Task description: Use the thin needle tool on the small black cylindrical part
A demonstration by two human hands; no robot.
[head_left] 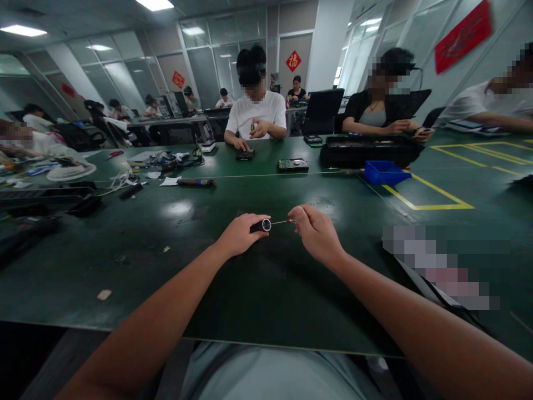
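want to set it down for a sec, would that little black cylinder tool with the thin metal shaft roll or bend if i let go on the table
The tool would probably roll: its handle in the left hand looks round, and the green table looks smooth and flat. The thin shaft, pinched by the right hand, runs straight, so it is likely stiff. It seems light.

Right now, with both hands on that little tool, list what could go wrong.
1. The left hand grips only the short black handle, while the right hand pinches the far end of the thin metal bit with its fingertips; a slip could jab a finger.
2. Both hands hover above the green table; if dropped, the slim bit might roll off and be hard to spot on the dark surface.
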